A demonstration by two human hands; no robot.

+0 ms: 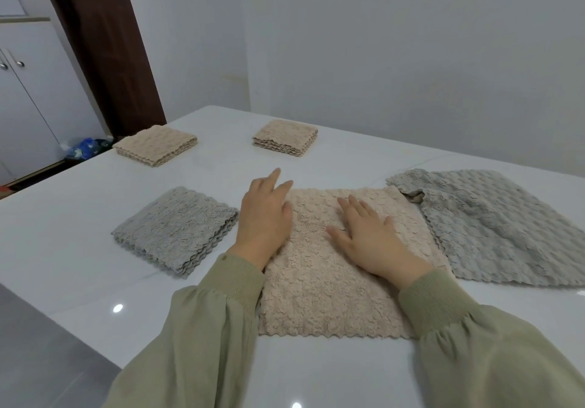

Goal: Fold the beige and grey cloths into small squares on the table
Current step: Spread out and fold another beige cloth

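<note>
- Beige cloth [332,268]: nubbly, scallop-edged rectangle at table [79,249] centre, long axis running away from the person
- Left hand [264,217] and right hand [370,240] lie flat on it, fingers straight
- Grey cloth [493,224] unfolded beside it, right

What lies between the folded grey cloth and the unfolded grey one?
In the head view, the beige cloth lies between them, the left hand at its left edge, the right hand flat on it.
</note>
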